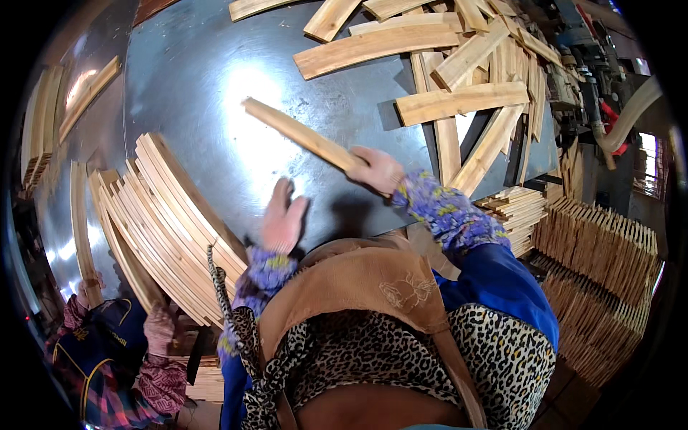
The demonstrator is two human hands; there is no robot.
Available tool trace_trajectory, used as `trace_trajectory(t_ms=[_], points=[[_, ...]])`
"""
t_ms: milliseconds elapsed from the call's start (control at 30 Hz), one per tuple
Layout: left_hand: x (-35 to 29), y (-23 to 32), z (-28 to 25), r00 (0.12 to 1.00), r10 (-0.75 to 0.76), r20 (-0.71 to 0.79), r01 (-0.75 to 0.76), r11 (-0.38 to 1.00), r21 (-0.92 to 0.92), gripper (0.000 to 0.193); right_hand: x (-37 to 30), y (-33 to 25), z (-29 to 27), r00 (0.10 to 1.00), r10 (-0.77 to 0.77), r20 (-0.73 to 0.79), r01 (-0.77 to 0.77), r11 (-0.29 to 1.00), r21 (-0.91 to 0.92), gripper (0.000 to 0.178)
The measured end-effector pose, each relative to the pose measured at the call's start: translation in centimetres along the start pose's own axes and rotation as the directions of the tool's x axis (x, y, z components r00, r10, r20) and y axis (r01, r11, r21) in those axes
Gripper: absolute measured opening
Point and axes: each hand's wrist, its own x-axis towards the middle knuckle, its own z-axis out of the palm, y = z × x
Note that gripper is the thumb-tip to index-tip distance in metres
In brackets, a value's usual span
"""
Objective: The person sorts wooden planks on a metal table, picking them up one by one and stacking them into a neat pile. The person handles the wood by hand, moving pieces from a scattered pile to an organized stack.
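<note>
My right hand (378, 170) is closed around the near end of a wooden slat (297, 134), which slants up and left above the shiny metal table (186, 86). Just left of it, my left hand (282, 221) is held over the table near its front edge, fingers and thumb apart, holding nothing. Beside my left forearm stands a row of slats (168, 222) set on edge side by side. A loose heap of slats (473, 79) lies crosswise at the far right of the table.
At the left, a co-worker's hand (89, 287) touches another slat (80, 222). Further slats (43, 122) stand together at the far left. Tall stacks of slats (595, 251) rise beside the table at the right. Machinery with a hose (634, 111) is behind them.
</note>
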Motion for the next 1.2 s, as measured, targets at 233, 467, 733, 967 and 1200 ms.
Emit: trace_trajectory(t_ms=[233, 467, 733, 967, 1200], points=[[9.6, 6.5, 4.7, 0.950, -0.257, 0.180, 0.294, 0.534, -0.792, 0.055, 3.6, 0.3, -10.3, 0.903, -0.362, -0.231, 0.266, 0.894, -0.360, 0.066], [10.0, 5.3, 1.9, 0.955, -0.231, -0.186, 0.127, 0.885, -0.448, 0.056, 3.6, 8.3, -23.3, 0.966, -0.221, -0.135, -0.019, 0.461, -0.887, 0.104], [-6.0, -4.0, -7.1, 0.772, 0.259, -0.580, 0.518, 0.273, 0.811, 0.079, 5.1, 0.1, -24.6, 0.989, -0.126, -0.076, 0.044, 0.746, -0.664, 0.053], [1.3, 6.3, -3.9, 0.912, -0.062, -0.405, 0.192, 0.938, 0.289, 0.077, 17.0, -9.1, -15.8, 0.956, -0.127, -0.265, 0.245, 0.842, 0.481, 0.050], [7.8, 6.9, 2.1, 0.965, -0.261, -0.029, 0.204, 0.813, -0.545, 0.054, 19.3, -15.8, -14.3, 0.835, 0.069, -0.546, -0.231, 0.945, -0.233, 0.083]])
